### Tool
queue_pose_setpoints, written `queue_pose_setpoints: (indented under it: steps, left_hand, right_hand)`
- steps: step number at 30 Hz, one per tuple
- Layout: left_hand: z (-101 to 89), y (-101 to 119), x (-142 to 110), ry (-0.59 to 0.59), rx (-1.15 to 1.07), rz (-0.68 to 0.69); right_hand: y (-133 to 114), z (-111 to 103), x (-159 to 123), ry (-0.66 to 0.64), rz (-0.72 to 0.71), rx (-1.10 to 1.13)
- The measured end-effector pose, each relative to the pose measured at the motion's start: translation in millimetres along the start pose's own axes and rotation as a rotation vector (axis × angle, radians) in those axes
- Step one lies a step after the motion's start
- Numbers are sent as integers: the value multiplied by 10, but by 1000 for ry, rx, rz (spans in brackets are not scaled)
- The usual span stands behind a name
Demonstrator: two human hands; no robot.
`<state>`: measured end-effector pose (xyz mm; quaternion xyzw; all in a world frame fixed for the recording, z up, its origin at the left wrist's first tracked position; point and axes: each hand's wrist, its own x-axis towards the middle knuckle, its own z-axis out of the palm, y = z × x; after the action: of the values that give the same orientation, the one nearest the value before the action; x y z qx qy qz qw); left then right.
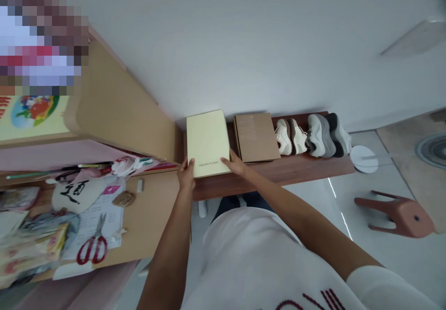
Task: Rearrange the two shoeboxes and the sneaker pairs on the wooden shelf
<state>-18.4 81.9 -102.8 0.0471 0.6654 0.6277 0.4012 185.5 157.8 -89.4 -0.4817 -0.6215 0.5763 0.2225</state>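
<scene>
Pale-yellow rectangular box (208, 136): plain top, dark "MEIZHIYUAN" lettering near person's edge. Left hand (187, 173), right hand (234, 163) grasp opposite sides, thumbs uppermost.

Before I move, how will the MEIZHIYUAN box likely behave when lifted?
The pale-yellow MEIZHIYUAN box should feel stiff: its edges look straight. Flat faces suggest it won't roll. With the left hand and right hand at its near end, the far end might dip.

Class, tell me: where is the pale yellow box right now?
In the head view, the pale yellow box is slightly left of centre, between the left hand and right hand, just left of the brown cardboard box.
</scene>
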Motion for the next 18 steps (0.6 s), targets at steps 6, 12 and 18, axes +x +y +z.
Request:
queue_pose_setpoints:
  steps: [6, 12, 18]
  left_hand:
    - [11, -80, 32, 25, 69, 53]
    - [18, -217, 62, 0, 135, 92]
    - [16, -207, 66, -46, 282, 142]
  right_hand:
    - [127, 67, 79, -5, 117, 112]
    - [165, 121, 134, 33, 221, 145]
    - [125, 154, 123, 57, 245, 69]
